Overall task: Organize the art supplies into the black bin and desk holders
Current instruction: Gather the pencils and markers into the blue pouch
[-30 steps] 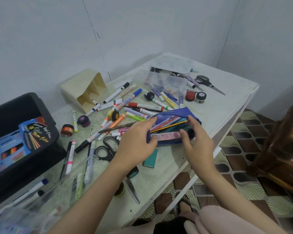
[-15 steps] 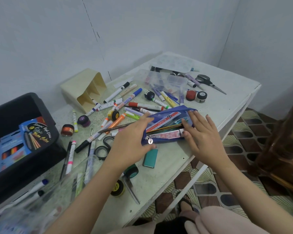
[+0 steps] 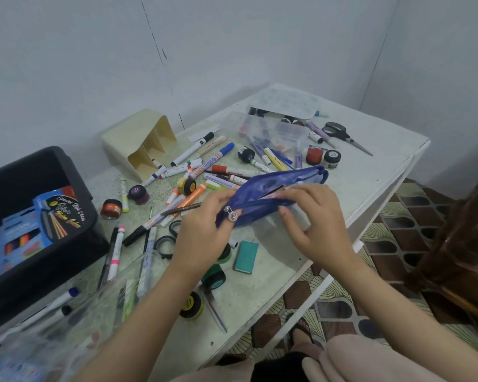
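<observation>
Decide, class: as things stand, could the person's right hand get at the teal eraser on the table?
Probably yes, once freed. The teal eraser lies bare on the table, just below the right hand, with nothing on top of it. But that hand and the left hand both grip the blue pencil case.

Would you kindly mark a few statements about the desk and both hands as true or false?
1. Both hands hold the blue pencil pouch. True: the left hand is at the zipper end, the right hand at the middle.
2. The cream desk holder stands upright. False: it lies on its side.
3. The black bin is empty. False: a blue marker pack lies inside.
4. The teal eraser lies on the table. True.
</observation>
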A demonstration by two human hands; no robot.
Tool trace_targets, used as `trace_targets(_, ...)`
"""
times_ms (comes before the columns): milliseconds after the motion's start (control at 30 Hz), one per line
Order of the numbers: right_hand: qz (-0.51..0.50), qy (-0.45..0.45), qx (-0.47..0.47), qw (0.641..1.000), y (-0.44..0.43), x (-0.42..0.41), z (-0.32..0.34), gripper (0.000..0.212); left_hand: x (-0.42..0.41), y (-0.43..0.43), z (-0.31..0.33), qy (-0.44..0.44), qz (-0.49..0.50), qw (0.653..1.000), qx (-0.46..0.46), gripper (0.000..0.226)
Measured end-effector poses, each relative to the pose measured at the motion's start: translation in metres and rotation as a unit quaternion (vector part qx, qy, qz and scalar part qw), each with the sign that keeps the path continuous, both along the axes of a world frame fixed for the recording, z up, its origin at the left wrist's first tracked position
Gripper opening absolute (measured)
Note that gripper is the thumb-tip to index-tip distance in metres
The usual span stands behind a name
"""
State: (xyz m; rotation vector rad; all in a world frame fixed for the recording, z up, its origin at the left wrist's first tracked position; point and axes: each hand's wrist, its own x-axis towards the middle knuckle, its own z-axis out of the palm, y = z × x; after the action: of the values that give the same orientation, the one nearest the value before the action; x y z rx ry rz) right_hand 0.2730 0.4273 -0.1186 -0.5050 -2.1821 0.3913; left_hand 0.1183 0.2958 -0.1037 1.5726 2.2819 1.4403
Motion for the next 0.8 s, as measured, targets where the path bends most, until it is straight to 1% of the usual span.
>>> trace_targets(67, 0.023, 0.001, 0.019, 1.0, -0.011, -0.011, 0.008, 0.024, 0.0, 0.0, -0.001, 0.016, -0.002, 1.0, 0.01, 0.026)
trace_targets(133, 0.038, -0.003, 0.033, 0.999, -0.018, -0.022, 0.014, 0.028, 0.0, 0.001, -0.001, 0.043, -0.003, 0.999, 0.029, 0.025)
trace_targets(200, 0.04, 0.004, 0.033, 0.999, -0.023, -0.031, 0.02, 0.029, 0.0, 0.001, 0.0, 0.064, 0.003, 0.997, 0.049, 0.028)
trace_targets(267, 0.042, 0.016, 0.031, 0.999, -0.025, -0.036, 0.024, 0.028, -0.002, 0.0, -0.001, 0.062, 0.0, 0.997, 0.049, 0.033)
trace_targets(333, 0.046, 0.016, 0.033, 0.998, -0.026, -0.038, 0.026, 0.031, -0.001, -0.001, -0.001, 0.032, -0.009, 0.998, 0.045, 0.041)
trace_targets(400, 0.053, 0.009, 0.036, 0.998, -0.026, -0.038, 0.027, 0.034, 0.001, -0.002, 0.001, -0.038, -0.02, 0.998, 0.044, 0.05)
trace_targets(467, 0.055, 0.003, 0.046, 0.997, -0.026, -0.037, 0.028, 0.026, 0.004, -0.003, 0.003, -0.073, -0.01, 0.996, 0.041, 0.052)
trace_targets(533, 0.053, -0.002, 0.064, 0.997, -0.026, -0.037, 0.028, 0.016, 0.005, -0.002, 0.002, -0.089, 0.002, 0.995, 0.041, 0.046)
trace_targets(600, 0.046, -0.011, 0.08, 0.996, -0.025, -0.037, 0.027, 0.013, 0.004, -0.002, 0.001, -0.094, -0.002, 0.995, 0.039, 0.041)
trace_targets(667, 0.039, -0.02, 0.083, 0.996, -0.025, -0.037, 0.026, 0.012, 0.002, -0.002, 0.0, -0.072, -0.015, 0.996, 0.042, 0.034)
trace_targets(733, 0.041, -0.026, 0.087, 0.995, -0.025, -0.036, 0.026, 0.011, 0.0, -0.003, -0.002, -0.046, -0.025, 0.997, 0.047, 0.02)
trace_targets(800, 0.045, -0.04, 0.103, 0.993, -0.026, -0.036, 0.024, 0.012, -0.002, -0.004, -0.003, -0.027, -0.026, 0.998, 0.055, 0.014)
